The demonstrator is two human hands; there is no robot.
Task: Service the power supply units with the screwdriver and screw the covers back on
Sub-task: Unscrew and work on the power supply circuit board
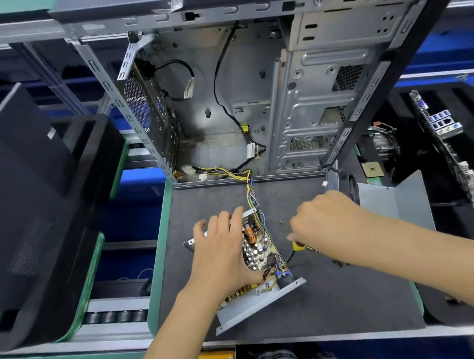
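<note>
Open power supply unit (259,264) lies tilted on the dark mat (334,298), near the mat's front edge, about centre. Cover off, circuit board exposed: capacitors, copper coil, wires. Its metal base tray sticks out toward the front edge.

Left hand (223,252) lies over the unit's left side, fingers spread and bent over the far rim, thumb down by the board's near end; it holds the unit steady.

Right hand (324,221) is closed around the screwdriver (295,249), yellow-and-black handle poking out below the fist, shaft angled down to the board's right edge. Tip contact too small to tell.

Wire bundle (249,189), yellow, purple and black, runs from the unit's far end up into the open computer case (242,95) standing at the mat's far edge, side panel off, bare inside.

1 loose screw (281,222) on the mat just right of the unit. More small screws (338,262) near the right forearm.

Grey metal cover (392,200) rests at the mat's right edge. Black tray (450,149) with a motherboard beyond it. Black foam block (29,197) off the mat's left.
</note>
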